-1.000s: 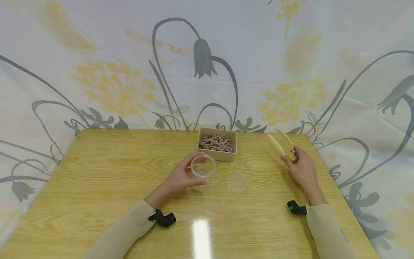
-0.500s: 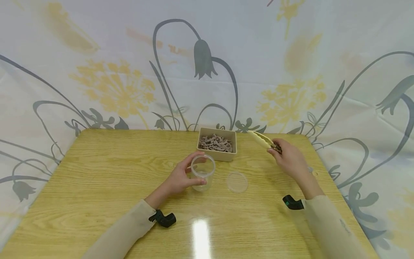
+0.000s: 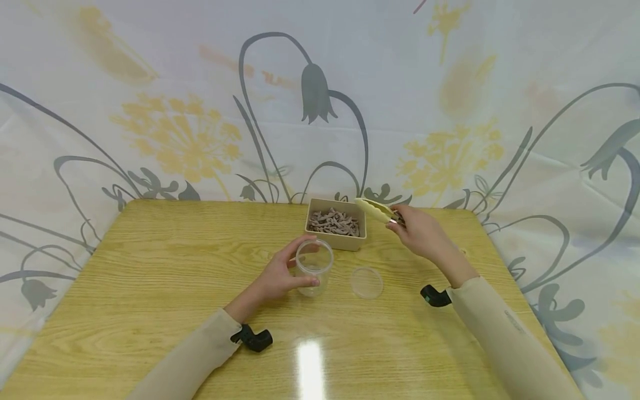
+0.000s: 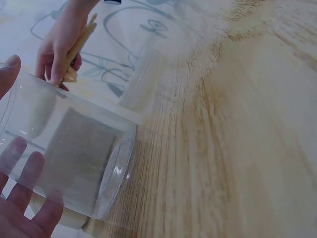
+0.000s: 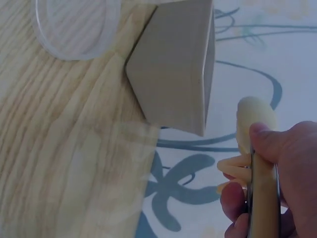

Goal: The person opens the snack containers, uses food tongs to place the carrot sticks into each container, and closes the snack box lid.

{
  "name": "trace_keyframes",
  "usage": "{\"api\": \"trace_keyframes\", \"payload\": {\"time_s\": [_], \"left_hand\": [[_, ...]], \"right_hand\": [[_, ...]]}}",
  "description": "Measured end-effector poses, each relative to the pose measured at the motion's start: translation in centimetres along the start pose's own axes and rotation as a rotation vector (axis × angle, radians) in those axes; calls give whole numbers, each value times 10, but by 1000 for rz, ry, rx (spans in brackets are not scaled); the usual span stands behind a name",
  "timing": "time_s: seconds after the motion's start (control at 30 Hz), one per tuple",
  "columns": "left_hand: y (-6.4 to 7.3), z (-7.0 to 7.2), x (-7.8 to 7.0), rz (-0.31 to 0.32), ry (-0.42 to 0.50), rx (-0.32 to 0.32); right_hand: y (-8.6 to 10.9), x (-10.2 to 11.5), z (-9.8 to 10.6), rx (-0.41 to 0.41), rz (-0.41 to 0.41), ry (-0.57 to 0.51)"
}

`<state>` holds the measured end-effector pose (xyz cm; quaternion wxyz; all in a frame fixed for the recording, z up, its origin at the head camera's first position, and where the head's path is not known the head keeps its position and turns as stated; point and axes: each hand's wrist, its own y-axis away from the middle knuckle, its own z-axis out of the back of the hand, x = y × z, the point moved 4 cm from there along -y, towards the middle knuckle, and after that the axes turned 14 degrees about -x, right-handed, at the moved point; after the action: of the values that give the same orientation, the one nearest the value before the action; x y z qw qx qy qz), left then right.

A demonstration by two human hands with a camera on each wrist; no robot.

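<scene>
My left hand (image 3: pixel 280 278) grips a clear plastic cup (image 3: pixel 313 265) standing upright on the wooden table (image 3: pixel 150 266); in the left wrist view the cup (image 4: pixel 69 153) fills the lower left with my fingers (image 4: pixel 25 193) wrapped behind it. My right hand (image 3: pixel 420 230) holds cream-coloured tongs (image 3: pixel 374 210), their tips over the right edge of a beige box (image 3: pixel 336 222) full of brown pieces. In the right wrist view the tongs (image 5: pixel 257 148) sit beside the box (image 5: pixel 178 69), my thumb pressed on them.
The cup's clear round lid (image 3: pixel 366 281) lies flat on the table between my hands, also seen as the lid (image 5: pixel 74 25) in the right wrist view. A floral cloth (image 3: pixel 320 100) hangs behind the table and drapes past its right edge.
My right hand has lifted the tongs from the table's right side and carried them left to the box. The left hand and cup have stayed put.
</scene>
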<state>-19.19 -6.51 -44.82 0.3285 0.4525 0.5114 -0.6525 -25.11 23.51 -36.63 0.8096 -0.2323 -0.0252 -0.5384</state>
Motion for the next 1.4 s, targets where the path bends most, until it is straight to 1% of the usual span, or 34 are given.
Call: {"api": "trace_keyframes", "payload": {"time_s": [0.1,0.37,0.53,0.7,0.83,1.0,1.07,1.13,1.27,1.4], "left_hand": [[0,0,1,2,-13,1],[2,0,0,-3,-23,10],[3,0,0,0,-30,6],[5,-1,1,17,-29,-2],[5,-1,-1,16,-35,-8],[4,-1,-3,16,-43,-17],[4,-1,-3,21,-46,-18],[4,-1,-3,23,-46,-13],[4,-1,-3,18,-40,-14],[3,-2,-2,10,-56,-22]], "right_hand": [[-7,7,-2,41,18,39],[-23,20,-6,154,99,123],[-32,24,-12,221,86,157],[-39,27,-20,283,86,182],[-46,28,-22,331,61,195],[-52,33,-25,382,82,189],[-54,34,-26,388,100,189],[-55,34,-27,384,101,188],[-54,33,-26,347,115,184],[-50,32,-23,293,144,145]]}}
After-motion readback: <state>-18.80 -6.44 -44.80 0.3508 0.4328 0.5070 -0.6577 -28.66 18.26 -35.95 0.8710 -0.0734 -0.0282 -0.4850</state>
